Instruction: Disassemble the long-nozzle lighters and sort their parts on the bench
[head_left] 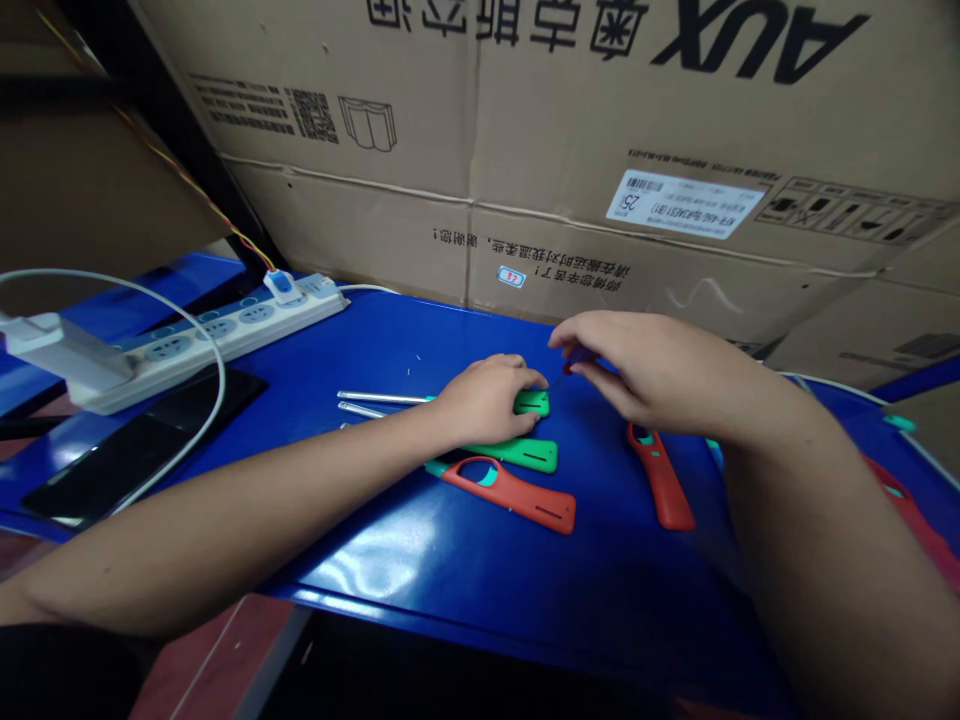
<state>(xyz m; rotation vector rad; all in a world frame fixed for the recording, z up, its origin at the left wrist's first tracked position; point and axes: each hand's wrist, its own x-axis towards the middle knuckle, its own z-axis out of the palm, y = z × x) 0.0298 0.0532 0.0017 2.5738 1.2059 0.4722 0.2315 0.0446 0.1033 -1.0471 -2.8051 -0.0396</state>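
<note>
Hands: close together over the blue table (450, 560), fingertips almost touching.
Left hand (487, 400): fingers curled down over the top green handle (534, 403), holding it flat on the table.
Right hand (645, 375): thumb and finger pinched on a small red tool (576, 362), its thin tip pointing at the top green handle.
Second green handle (525, 455): just below the left hand.
Orange handle (517, 495): below that, nearer the person.
Other orange handle (660, 485): under the right wrist.
Metal rods (375, 398): sticking out past the left hand.
Power strip (217, 335): far off past the left arm.
Black phone (135, 450): beside the left forearm.
Cardboard box (525, 150): behind both hands.
</note>
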